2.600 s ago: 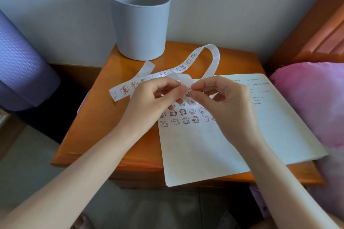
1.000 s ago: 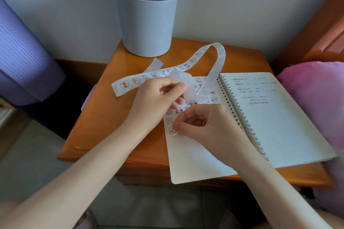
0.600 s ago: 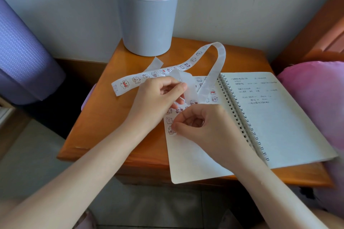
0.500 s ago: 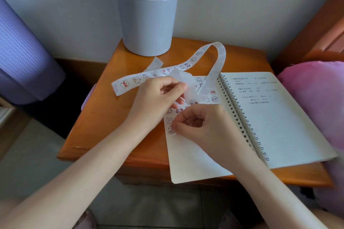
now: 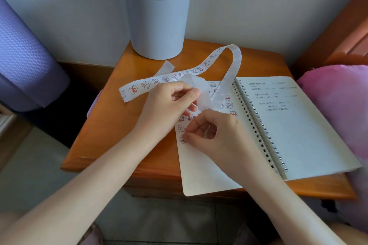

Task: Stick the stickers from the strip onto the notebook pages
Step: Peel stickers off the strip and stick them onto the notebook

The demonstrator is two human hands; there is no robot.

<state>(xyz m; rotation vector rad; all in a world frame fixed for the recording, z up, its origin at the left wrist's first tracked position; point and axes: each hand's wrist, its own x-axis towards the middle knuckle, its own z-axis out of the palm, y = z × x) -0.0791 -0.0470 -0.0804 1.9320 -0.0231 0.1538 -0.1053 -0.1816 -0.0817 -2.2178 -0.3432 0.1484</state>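
- The worktop (image 5: 119, 125) is a small orange-brown wooden one, standing against a pale wall.
- The notebook (image 5: 298, 135), spiral-bound, lies open along the right side; its near corner hangs over the worktop's front edge. Its right page carries a few handwritten lines, and its left page has rows of small cartoon stickers.
- The strip (image 5: 151, 85) runs from the worktop's left part toward the back, loops up and comes down onto the left page.
- The left hand (image 5: 165, 109) is clamped on the strip, thumb and forefinger pinching a peeled, bare stretch above the left page.
- The right hand (image 5: 217, 133) has its fingers curled, with thumb and forefinger tips together on one sticker (image 5: 182, 139) at the left page's outer edge.
- A grey bin (image 5: 157, 20) stands at the back edge.
- A pink cushion (image 5: 338, 105) lies just beside the right edge, and a purple rolled mat (image 5: 23, 61) stands well off to the left.
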